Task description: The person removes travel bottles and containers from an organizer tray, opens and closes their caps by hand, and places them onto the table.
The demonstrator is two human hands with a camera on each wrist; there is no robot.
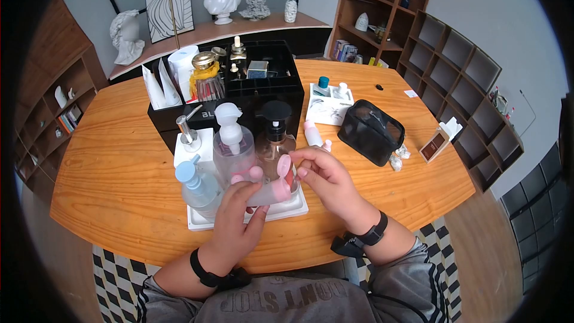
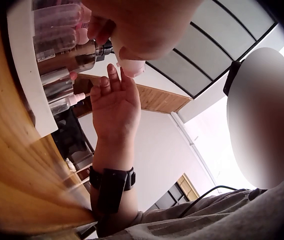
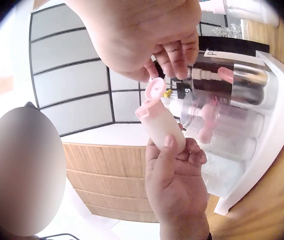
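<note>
My left hand [image 1: 248, 188] grips a small whitish squeeze bottle [image 1: 270, 191] just above the white tray [image 1: 296, 208], tilted to the right. Its pink flip cap [image 1: 284, 166] stands open. My right hand [image 1: 311, 170] comes in from the right, and its fingertips pinch that cap. In the right wrist view, the bottle [image 3: 161, 127] stands upright in the left hand [image 3: 177, 175], and the right hand's fingers [image 3: 174, 57] touch the cap [image 3: 154, 90] from above. The left wrist view looks up at the right hand [image 2: 114, 100] under the bottle's base [image 2: 132, 66].
The tray carries a clear pump bottle [image 1: 230, 146], a dark amber pump bottle [image 1: 275, 134], a blue-capped bottle [image 1: 197, 185] and a chrome pump [image 1: 188, 131]. Behind stands a black organiser box [image 1: 239, 87]. To the right lie a black pouch [image 1: 371, 131] and a small pink bottle [image 1: 312, 133].
</note>
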